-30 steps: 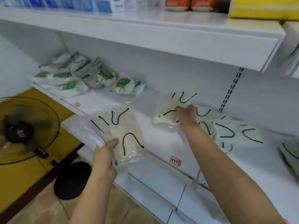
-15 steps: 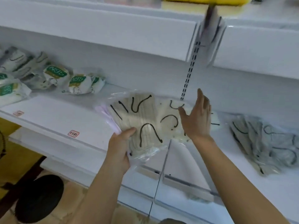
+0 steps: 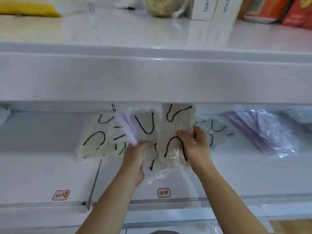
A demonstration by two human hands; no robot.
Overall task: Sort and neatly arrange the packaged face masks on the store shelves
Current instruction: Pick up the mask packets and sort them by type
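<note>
Upper shelf: wide white front edge spans the whole view. On top of it, a yellow pack at far left, two white boxes right of centre, orange-red packs at far right; all blurred.

Lower shelf: white, running under the upper one. Two small red-bordered price labels near its front edge, left label and middle label; writing not legible.

Purple packs: clear-wrapped, lying on the lower shelf at right, well apart from the hands.

Shelf pack: cream masks with black ear loops in clear wrap, lying flat on the lower shelf just left of the hands. Another pale pack lies just right of the hands, partly hidden behind them.

Held packs: two cream mask packs with black loops, upright and side by side above the lower shelf, edges touching or overlapping. Left pack has a lilac edge along its left side; right pack reaches up to the upper shelf's edge.

Left hand: fingers curled round the left pack's lower part, thumb on front.

Right hand: grips the right pack's right edge, thumb across the front.
</note>
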